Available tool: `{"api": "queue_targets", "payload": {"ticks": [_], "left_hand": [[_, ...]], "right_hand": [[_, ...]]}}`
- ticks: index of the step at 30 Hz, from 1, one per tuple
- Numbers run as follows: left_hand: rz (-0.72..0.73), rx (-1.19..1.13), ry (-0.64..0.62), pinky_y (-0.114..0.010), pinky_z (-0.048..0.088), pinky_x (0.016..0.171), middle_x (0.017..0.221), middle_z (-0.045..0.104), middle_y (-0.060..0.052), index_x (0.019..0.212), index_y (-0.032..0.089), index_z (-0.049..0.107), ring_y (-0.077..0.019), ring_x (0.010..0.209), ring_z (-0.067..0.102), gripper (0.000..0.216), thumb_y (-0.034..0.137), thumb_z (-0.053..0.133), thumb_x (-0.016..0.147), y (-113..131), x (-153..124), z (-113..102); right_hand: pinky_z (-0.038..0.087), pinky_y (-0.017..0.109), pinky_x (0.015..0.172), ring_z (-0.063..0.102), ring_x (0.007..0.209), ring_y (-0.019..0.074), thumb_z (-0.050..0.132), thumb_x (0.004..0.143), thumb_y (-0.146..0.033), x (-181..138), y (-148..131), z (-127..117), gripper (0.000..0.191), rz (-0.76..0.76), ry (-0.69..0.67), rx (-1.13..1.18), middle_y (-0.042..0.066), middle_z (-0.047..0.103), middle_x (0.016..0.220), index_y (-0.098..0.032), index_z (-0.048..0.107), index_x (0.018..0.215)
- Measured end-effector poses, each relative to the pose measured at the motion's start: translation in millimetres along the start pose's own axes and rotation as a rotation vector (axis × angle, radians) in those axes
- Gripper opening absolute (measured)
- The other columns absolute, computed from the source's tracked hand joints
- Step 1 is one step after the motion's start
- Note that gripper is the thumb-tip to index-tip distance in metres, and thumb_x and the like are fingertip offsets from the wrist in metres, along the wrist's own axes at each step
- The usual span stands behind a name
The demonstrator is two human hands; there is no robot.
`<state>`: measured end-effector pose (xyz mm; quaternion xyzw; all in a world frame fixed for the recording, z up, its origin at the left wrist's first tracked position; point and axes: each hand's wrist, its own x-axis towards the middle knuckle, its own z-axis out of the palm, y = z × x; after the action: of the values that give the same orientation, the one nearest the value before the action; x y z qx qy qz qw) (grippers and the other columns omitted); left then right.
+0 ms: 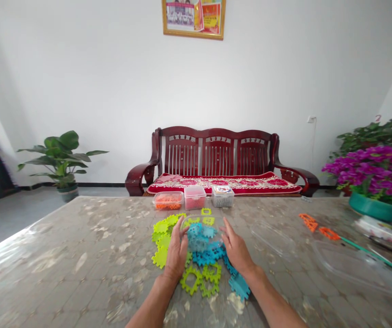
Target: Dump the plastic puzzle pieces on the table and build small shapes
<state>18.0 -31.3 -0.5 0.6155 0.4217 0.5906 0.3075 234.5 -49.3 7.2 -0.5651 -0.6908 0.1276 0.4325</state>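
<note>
A clear plastic box [201, 246] is tilted between my two hands above the table, with blue interlocking pieces [196, 231] showing in or through it. My left hand [175, 249] grips its left side, while my right hand [236, 249] presses against its right side. Beneath and in front of the box lie more blue pieces [207, 256], and a blue tile [239, 286] rests near my right wrist. Lime-green toothed pieces [161, 250] spread to the left of the box. Several green frame-shaped pieces [191, 280] lie nearer to me. The box's bottom is hard to make out.
Behind are a box of orange pieces [169, 201], a pink-filled box [195, 198] and a grey-filled box [222, 197]. Clear lids [272, 239] lie on the right, near orange pieces [308, 222] and a flower pot [376, 208]. A wooden bench [216, 150] stands beyond the table [89, 246].
</note>
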Motion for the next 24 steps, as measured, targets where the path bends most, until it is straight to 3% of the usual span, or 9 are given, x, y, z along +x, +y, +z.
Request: {"api": "queue_targets", "payload": {"ticks": [3, 7, 10, 14, 19, 24], "left_hand": [[-0.038, 0.021, 0.078, -0.046, 0.047, 0.101, 0.138, 0.054, -0.012, 0.147, 0.021, 0.033, -0.0234, 0.112, 0.063, 0.059, 0.030, 0.041, 0.089, 0, 3, -3], [-0.135, 0.060, 0.186, -0.042, 0.048, 0.099, 0.138, 0.055, -0.012, 0.147, 0.019, 0.035, -0.0241, 0.114, 0.061, 0.060, 0.031, 0.040, 0.088, 5, 6, -5], [-0.194, 0.069, 0.214, -0.038, 0.047, 0.102, 0.150, 0.043, -0.009, 0.144, 0.021, 0.040, -0.0248, 0.129, 0.051, 0.057, 0.033, 0.042, 0.088, 12, 8, -2], [-0.220, 0.068, 0.176, -0.038, 0.044, 0.106, 0.149, 0.046, -0.010, 0.142, 0.019, 0.044, -0.0245, 0.133, 0.047, 0.054, 0.038, 0.037, 0.092, 20, 6, 3], [-0.208, 0.146, 0.089, -0.040, 0.036, 0.113, 0.144, 0.051, -0.011, 0.136, 0.017, 0.051, -0.0236, 0.135, 0.046, 0.052, 0.039, 0.032, 0.093, 19, 4, 4], [-0.209, 0.199, 0.066, -0.045, 0.031, 0.115, 0.138, 0.057, -0.011, 0.131, 0.016, 0.057, -0.0253, 0.133, 0.047, 0.051, 0.038, 0.034, 0.091, 8, 5, 0]], "right_hand": [[0.050, 0.032, 0.095, 0.065, 0.113, 0.0182, 0.037, 0.093, -0.024, 4, 2, -1, 0.059, -0.033, 0.015, -0.026, 0.007, 0.066, 0.128, -0.023, 0.030, 0.152], [0.046, 0.034, 0.098, 0.061, 0.115, 0.0202, 0.038, 0.094, -0.021, 7, 9, -28, 0.044, 0.004, 0.142, -0.314, 0.008, 0.067, 0.126, -0.021, 0.055, 0.135], [0.044, 0.038, 0.097, 0.059, 0.113, 0.0257, 0.046, 0.090, -0.018, 5, 17, -58, 0.036, 0.112, 0.172, -0.660, 0.009, 0.066, 0.125, -0.020, 0.065, 0.122], [0.045, 0.040, 0.087, 0.059, 0.108, 0.0301, 0.056, 0.088, -0.025, -2, 32, -83, 0.027, 0.311, 0.075, -0.934, 0.010, 0.069, 0.118, -0.020, 0.070, 0.110], [0.045, 0.033, 0.076, 0.063, 0.100, 0.0256, 0.055, 0.089, -0.026, -5, 49, -84, 0.021, 0.419, -0.049, -0.992, 0.009, 0.071, 0.107, -0.023, 0.072, 0.100], [0.043, 0.030, 0.069, 0.064, 0.090, 0.0223, 0.051, 0.089, -0.017, -6, 60, -76, 0.022, 0.304, 0.002, -0.970, 0.009, 0.070, 0.098, -0.023, 0.072, 0.092]]}}
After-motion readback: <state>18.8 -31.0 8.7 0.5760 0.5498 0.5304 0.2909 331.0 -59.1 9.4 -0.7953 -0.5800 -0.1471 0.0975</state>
